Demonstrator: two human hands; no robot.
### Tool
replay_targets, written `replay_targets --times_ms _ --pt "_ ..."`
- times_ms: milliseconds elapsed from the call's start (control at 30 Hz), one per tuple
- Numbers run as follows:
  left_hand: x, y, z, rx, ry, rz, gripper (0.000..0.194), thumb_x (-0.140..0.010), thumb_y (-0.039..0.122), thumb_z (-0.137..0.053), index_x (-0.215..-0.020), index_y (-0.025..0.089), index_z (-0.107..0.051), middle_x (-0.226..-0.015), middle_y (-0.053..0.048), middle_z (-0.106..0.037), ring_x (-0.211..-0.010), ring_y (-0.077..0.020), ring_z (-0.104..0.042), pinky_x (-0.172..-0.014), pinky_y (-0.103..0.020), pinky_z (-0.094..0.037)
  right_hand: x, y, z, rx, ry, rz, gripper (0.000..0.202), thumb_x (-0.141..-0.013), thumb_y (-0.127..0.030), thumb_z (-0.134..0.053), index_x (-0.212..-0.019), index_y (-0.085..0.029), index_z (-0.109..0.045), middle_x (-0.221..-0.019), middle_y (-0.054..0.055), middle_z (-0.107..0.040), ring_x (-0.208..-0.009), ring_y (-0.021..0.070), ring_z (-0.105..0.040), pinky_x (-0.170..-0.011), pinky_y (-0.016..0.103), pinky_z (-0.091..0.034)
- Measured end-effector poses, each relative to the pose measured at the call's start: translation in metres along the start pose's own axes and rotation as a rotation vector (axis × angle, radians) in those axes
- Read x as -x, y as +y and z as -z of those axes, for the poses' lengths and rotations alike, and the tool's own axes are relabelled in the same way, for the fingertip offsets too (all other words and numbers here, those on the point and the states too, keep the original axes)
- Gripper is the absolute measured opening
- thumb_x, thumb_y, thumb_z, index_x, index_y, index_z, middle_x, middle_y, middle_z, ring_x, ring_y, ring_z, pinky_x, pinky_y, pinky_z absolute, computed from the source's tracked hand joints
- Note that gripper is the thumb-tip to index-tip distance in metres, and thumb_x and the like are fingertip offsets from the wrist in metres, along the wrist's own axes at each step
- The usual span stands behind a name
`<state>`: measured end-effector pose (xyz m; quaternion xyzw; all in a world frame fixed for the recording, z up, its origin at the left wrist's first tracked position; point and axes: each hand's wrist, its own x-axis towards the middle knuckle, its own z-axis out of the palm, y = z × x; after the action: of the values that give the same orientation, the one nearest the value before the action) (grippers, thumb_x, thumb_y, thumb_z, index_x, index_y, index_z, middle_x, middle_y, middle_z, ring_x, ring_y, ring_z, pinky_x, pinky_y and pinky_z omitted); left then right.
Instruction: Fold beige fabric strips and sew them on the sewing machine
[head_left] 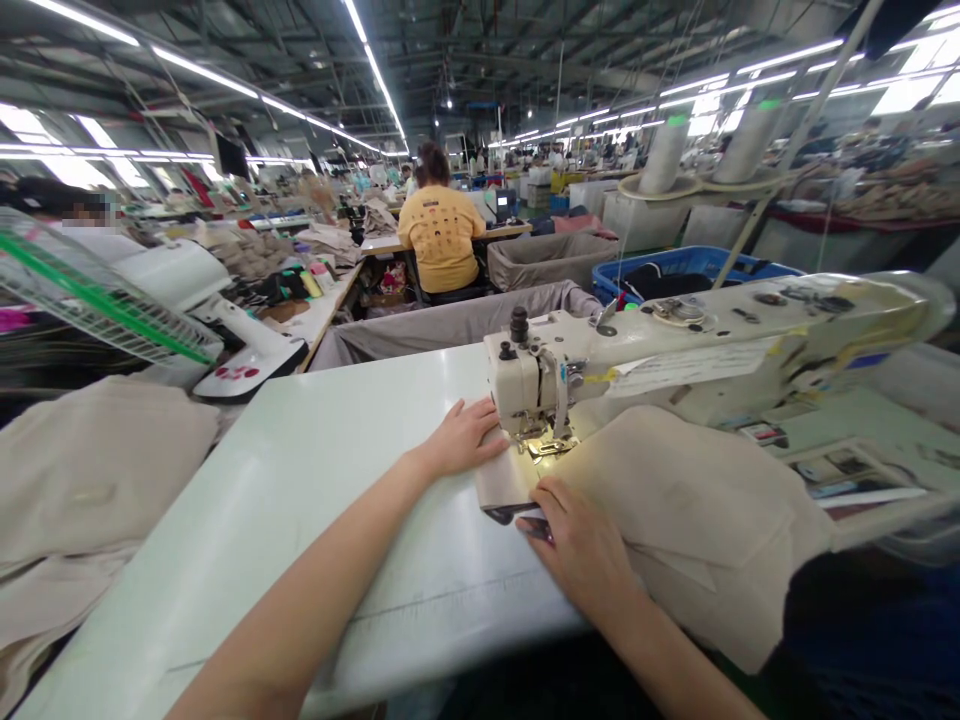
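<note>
A cream industrial sewing machine (525, 375) stands on the pale table, its needle area lit. A beige cloth piece (682, 490) lies under the presser foot (551, 448) and spreads right, hanging past the table's front edge. My left hand (466, 437) rests flat beside the machine head, fingers apart, fingertips on the cloth left of the foot. My right hand (581, 535) is closed in front of the foot, index finger and thumb at the cloth's near edge. A small dark metal tool (538, 529), perhaps thread snips, shows under its fingers, mostly hidden.
Beige cloth pieces (105, 470) are heaped left of the table (322, 440). A white fan (247, 350) stands at the far left. Behind the table are a grey cloth-lined bin (450, 325) and a blue basket (600, 275). A person in a yellow shirt (441, 235) sits ahead.
</note>
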<state>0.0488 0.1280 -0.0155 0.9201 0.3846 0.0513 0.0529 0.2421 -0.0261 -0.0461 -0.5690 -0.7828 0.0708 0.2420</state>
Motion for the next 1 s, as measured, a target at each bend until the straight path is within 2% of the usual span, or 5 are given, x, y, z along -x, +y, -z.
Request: replay_targets --times_ms 333,500,700,833,1000 --pt "0.001 -0.005 -0.007 0.009 0.014 -0.005 0.037 -0.099 0.043 -0.050 -0.132 0.027 -0.058 -0.133 -0.008 -0.061 -0.127 -0.0294 -0.052 -0.115 -0.059 -0.029 -0.003 0.002 0.001 0.054 -0.015 0.028 0.014 -0.090 -0.018 -0.072 -0.097 -0.019 -0.060 -0.101 0.004 -0.065 -0.090 0.0229 -0.065 -0.071 0.031 -0.047" --pt "-0.005 -0.006 0.002 -0.031 -0.003 -0.026 0.032 -0.099 0.040 -0.053 -0.125 0.026 -0.062 -0.130 -0.007 -0.062 -0.126 -0.0279 -0.052 -0.113 -0.053 -0.034 -0.010 0.004 0.000 0.078 -0.034 0.036 0.008 -0.092 -0.019 -0.069 -0.096 -0.018 -0.061 -0.100 0.004 -0.065 -0.086 0.0213 -0.065 -0.068 0.029 -0.046" --pt "0.016 0.036 -0.003 -0.114 0.099 0.025 0.021 -0.099 0.020 -0.047 -0.102 0.015 -0.068 -0.107 -0.013 -0.067 -0.108 -0.0268 -0.062 -0.099 -0.044 -0.050 -0.010 0.006 0.005 0.063 -0.070 0.040 0.010 -0.091 -0.017 -0.067 -0.100 -0.018 -0.064 -0.105 0.005 -0.067 -0.090 0.0224 -0.067 -0.071 0.030 -0.050" --pt "0.051 0.069 -0.019 0.021 0.134 -0.200 0.024 -0.097 0.015 -0.048 -0.114 0.015 -0.064 -0.113 -0.012 -0.066 -0.111 -0.0242 -0.062 -0.099 -0.039 -0.054 -0.002 0.009 0.005 0.025 -0.082 0.058 0.032 -0.088 -0.011 -0.065 -0.119 -0.017 -0.062 -0.121 0.009 -0.067 -0.102 0.0248 -0.067 -0.083 0.034 -0.054" --pt "0.062 0.071 -0.021 0.083 0.179 -0.276 0.027 -0.099 0.017 -0.044 -0.120 0.012 -0.061 -0.122 -0.014 -0.064 -0.118 -0.0252 -0.060 -0.105 -0.040 -0.053 -0.005 0.012 0.004 0.028 -0.097 0.062 0.040 -0.086 -0.008 -0.062 -0.125 -0.018 -0.061 -0.129 0.010 -0.065 -0.107 0.0256 -0.067 -0.088 0.035 -0.056"
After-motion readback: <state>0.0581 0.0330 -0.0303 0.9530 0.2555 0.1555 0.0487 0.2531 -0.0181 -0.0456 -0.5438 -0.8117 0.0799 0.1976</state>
